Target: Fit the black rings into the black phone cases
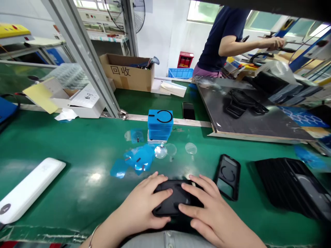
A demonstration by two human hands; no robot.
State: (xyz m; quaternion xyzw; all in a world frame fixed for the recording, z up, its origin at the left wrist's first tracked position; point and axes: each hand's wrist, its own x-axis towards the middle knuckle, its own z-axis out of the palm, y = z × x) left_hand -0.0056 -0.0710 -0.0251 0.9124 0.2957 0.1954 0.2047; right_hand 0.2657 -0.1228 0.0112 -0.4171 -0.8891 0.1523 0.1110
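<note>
A black phone case lies on the green table near its front edge, one face up. My left hand grips its left end, a finger across the top. My right hand has its fingers over the right end. What lies under the case is hidden by my hands. Just right of my right hand is another phone case, black with a clear back and a dark ring. Ahead of the hands lie blue film pieces, clear round films and a stack of blue film-covered sheets with a black ring on top.
A row of black phone cases stands at the right. A white elongated device lies at the left. Behind are a phone, a cardboard box, a metal post and a dark raised board. A co-worker stands beyond.
</note>
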